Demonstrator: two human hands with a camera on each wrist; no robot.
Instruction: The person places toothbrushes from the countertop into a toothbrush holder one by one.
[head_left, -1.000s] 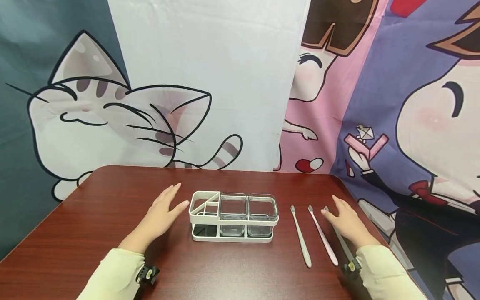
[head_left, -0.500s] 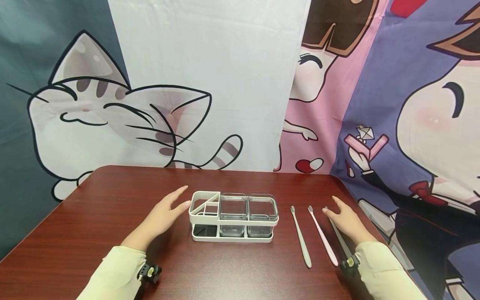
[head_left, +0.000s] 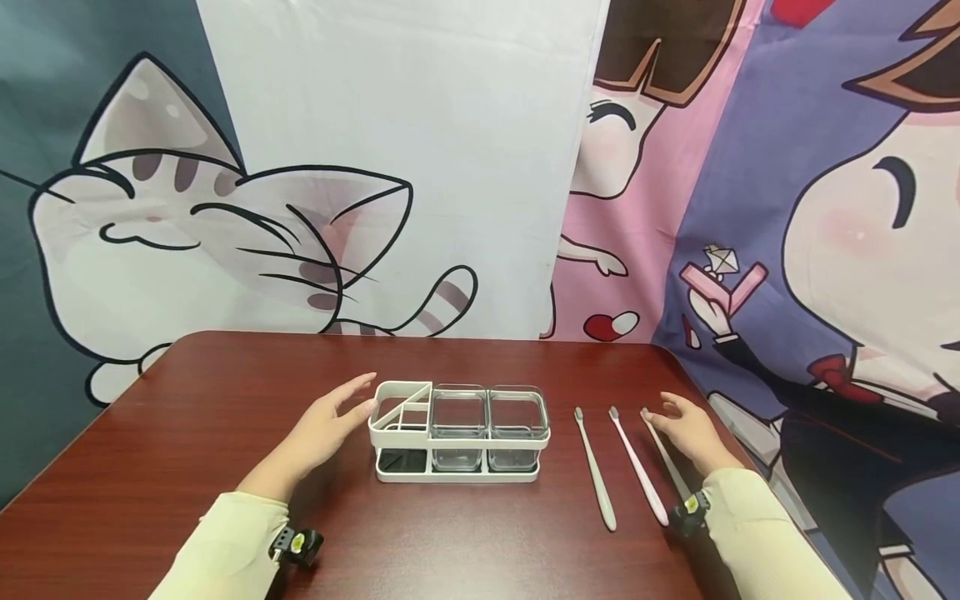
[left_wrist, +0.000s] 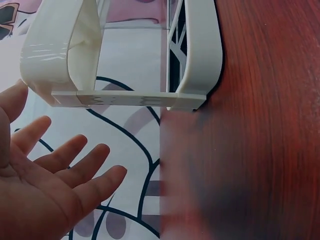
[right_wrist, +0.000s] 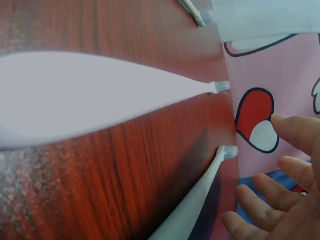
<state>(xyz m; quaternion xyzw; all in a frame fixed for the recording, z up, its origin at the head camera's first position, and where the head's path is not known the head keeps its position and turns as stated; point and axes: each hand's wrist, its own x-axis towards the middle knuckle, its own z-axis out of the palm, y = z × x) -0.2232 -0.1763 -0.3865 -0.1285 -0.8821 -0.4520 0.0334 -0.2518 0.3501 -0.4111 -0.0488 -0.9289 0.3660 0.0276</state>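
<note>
"Entries, largest first?"

"One printed backdrop [head_left: 375, 83] at the far side, cartoon figures. One red-brown table [head_left: 240, 400] before it. One rack [head_left: 461, 478], off-white, two-tier, upright in mid-table; its left bay is split by a diagonal bar, with a dark pad [head_left: 401, 461] below. Two clear cups, square and rounded at the corners, fill its other bays: a middle cup [head_left: 457, 408] and a right cup [head_left: 517, 408]. Three slim brushes lie right of the rack, bristles far, handles near: a pale toothbrush [head_left: 596, 477], a pink toothbrush [head_left: 640, 469] and, furthest right, a grey-white toothbrush [head_left: 668, 458], partly covered by the wrist gear."

"Differences from half a second ago?"

"My whole head feed has swung slightly, so everything on the table sits further left in it. The right-hand fingers look more bent; the brushes keep their order."

"Grips?"

"Left hand [head_left: 318, 429]: fingers spread, holding nothing, thumb at the rack's left end; I cannot tell whether it touches. Right hand [head_left: 690, 435]: fingers loosely bent, thumb apart, holding nothing, at the bristle end of the grey-white toothbrush; contact there I cannot tell either."
</note>
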